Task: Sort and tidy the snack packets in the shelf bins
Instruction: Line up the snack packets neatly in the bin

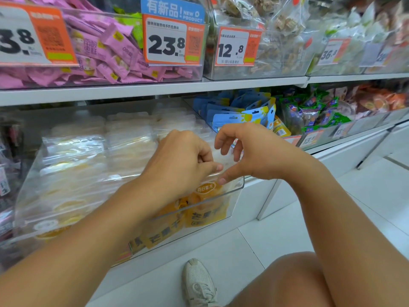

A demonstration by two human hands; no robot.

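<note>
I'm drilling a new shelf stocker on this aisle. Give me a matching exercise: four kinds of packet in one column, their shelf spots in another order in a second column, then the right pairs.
Packets:
1. pink packets
2. blue packets
3. green packets
4. yellow packets

Places:
A. lower shelf, in the bin under both hands
B. upper shelf, far left bin
C. lower shelf, just right of the blue ones
D. lower shelf, behind the right hand

Pairs: 1-B, 2-D, 3-C, 4-A
</note>
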